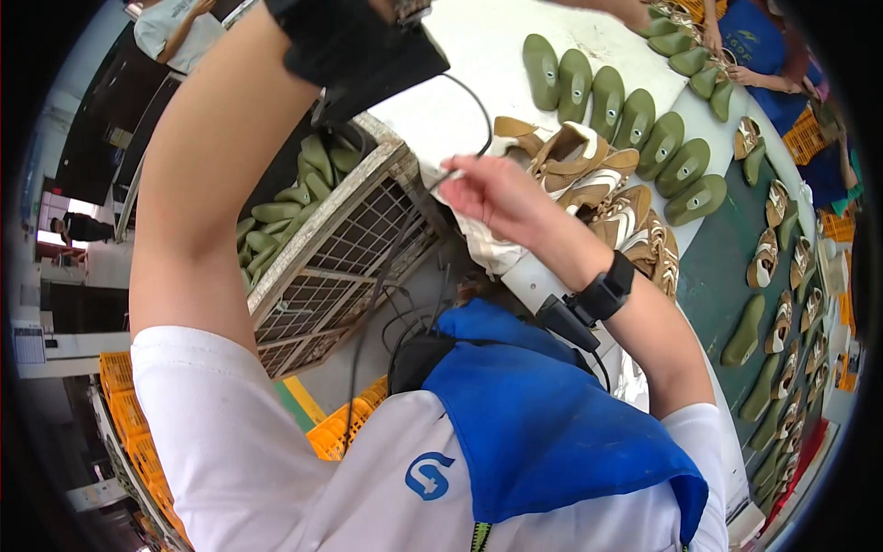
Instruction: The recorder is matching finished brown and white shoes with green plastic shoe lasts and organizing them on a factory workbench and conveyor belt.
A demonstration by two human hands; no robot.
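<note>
A wire-mesh crate [340, 248] with a pale frame holds a heap of green shoe lasts [294, 198]; orange plastic crates [129, 414] stand below it, their contents hidden; the right hand [497, 198] pinches a black cable [460, 166] over a pile of tan and white shoe uppers [598, 198] on the white table [469, 83]; the left hand is cut off by a black device [359, 46], so its fingers cannot be made out; a row of green lasts [635, 120] lies beyond.

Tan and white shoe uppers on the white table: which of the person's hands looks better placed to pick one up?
Probably the right hand: it hovers at the tan and white shoe uppers on the white table. The left forearm is raised, its hand out of view.
</note>
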